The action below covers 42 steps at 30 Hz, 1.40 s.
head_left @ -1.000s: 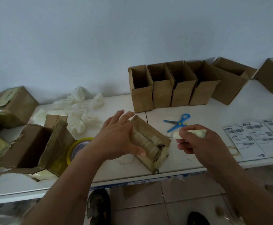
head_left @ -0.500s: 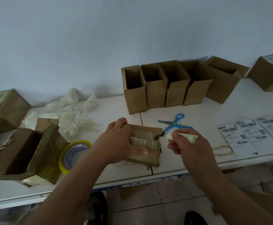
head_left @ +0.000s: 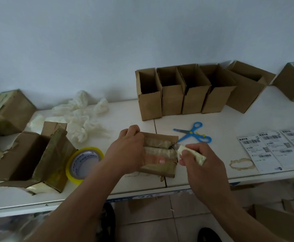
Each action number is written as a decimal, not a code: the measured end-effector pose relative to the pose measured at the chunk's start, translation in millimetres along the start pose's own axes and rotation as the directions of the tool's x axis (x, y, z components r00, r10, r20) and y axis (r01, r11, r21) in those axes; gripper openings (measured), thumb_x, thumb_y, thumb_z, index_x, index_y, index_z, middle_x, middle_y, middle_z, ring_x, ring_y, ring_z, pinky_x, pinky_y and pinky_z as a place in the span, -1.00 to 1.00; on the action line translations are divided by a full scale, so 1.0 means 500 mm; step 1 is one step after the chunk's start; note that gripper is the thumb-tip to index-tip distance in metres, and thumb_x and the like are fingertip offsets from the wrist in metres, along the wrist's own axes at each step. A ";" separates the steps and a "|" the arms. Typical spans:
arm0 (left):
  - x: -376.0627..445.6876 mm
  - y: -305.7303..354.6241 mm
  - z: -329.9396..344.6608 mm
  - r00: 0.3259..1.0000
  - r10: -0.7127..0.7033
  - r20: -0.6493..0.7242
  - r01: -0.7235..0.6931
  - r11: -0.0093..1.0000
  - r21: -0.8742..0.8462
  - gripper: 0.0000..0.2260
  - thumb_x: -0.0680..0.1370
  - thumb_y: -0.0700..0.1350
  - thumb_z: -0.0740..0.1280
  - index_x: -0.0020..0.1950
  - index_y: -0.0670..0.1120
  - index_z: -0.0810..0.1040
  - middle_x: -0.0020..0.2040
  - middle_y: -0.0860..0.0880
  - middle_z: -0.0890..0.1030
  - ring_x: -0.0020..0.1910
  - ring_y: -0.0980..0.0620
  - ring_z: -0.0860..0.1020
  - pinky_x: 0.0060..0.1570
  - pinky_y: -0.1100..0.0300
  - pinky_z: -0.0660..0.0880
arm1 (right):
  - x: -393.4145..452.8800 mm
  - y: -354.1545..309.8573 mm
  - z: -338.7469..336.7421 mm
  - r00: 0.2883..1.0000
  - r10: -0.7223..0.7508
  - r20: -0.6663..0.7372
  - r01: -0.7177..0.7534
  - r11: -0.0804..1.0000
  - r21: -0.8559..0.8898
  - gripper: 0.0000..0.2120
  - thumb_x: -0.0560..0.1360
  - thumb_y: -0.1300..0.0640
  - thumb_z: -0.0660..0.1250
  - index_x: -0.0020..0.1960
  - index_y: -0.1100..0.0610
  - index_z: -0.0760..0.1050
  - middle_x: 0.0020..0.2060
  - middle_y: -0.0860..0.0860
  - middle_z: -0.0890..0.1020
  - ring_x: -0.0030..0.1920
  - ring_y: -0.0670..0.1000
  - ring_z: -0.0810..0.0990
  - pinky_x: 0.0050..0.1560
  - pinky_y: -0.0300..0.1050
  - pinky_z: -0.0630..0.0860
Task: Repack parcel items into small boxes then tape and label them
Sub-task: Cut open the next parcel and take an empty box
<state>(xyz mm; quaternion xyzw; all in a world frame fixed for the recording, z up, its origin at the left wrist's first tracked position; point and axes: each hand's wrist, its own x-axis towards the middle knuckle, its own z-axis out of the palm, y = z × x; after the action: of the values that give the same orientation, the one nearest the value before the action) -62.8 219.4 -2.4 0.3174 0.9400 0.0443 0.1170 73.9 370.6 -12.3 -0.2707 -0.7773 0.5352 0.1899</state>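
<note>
Head view: left hand (head_left: 125, 151) grips a small taped box (head_left: 160, 154), brown, wrapped in yellowed tape; right hand (head_left: 200, 159) clasps a pale cutter (head_left: 191, 154) at its corner.

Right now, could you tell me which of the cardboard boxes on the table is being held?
The small taped box at the front edge: the left hand grips it. The row of open boxes stands untouched behind.
</note>
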 end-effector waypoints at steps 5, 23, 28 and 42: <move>-0.003 0.004 -0.008 1.000 -0.007 0.026 0.008 1.000 -0.027 -0.05 0.13 0.60 0.00 0.20 -0.09 0.39 0.29 0.01 0.25 0.27 0.01 0.29 0.16 0.12 0.41 | -0.037 -0.005 -0.010 0.999 -0.035 0.014 0.035 0.998 -0.050 -0.91 0.55 0.07 0.31 -0.13 -0.05 0.48 -0.33 -0.03 0.62 -0.28 -0.08 0.59 -0.37 -0.17 0.48; -0.024 -0.102 -0.011 0.991 -0.078 0.105 0.129 0.724 -0.677 -0.11 0.30 0.14 0.60 0.51 0.26 0.19 0.37 0.10 0.39 0.32 0.06 0.39 0.30 0.04 0.43 | 0.081 -0.079 0.019 0.822 -0.264 0.504 0.363 0.926 -0.107 -0.97 0.52 0.00 0.38 -0.07 -0.12 0.60 -0.21 -0.24 0.62 -0.19 -0.19 0.58 -0.26 -0.38 0.45; -0.022 -0.108 -0.003 0.990 -0.074 0.118 0.137 0.682 -0.718 -0.16 0.32 0.07 0.59 0.50 0.26 0.23 0.34 0.07 0.45 0.32 0.06 0.41 0.33 0.01 0.42 | 0.104 -0.089 0.074 0.774 -0.334 0.538 0.460 0.881 -0.114 -0.93 0.53 0.01 0.37 -0.09 -0.15 0.61 -0.24 -0.24 0.64 -0.13 -0.27 0.57 -0.18 -0.49 0.38; -0.026 -0.118 0.004 0.995 -0.021 0.101 0.089 0.669 -0.738 -0.17 0.39 0.06 0.56 0.53 0.24 0.17 0.40 0.16 0.38 0.39 0.12 0.33 0.29 0.08 0.43 | 0.149 -0.104 0.117 0.628 -0.444 0.639 0.660 0.738 -0.137 -0.84 0.46 -0.35 0.11 -0.12 -0.36 0.43 -0.22 -0.54 0.52 -0.06 -0.43 0.51 -0.04 -0.56 0.35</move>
<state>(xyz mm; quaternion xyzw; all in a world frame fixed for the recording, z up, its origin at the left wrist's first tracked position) -86.9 164.9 -11.2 0.2156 0.8446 0.4049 0.2761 -30.0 359.8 15.9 0.1279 -0.9255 0.3522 0.0547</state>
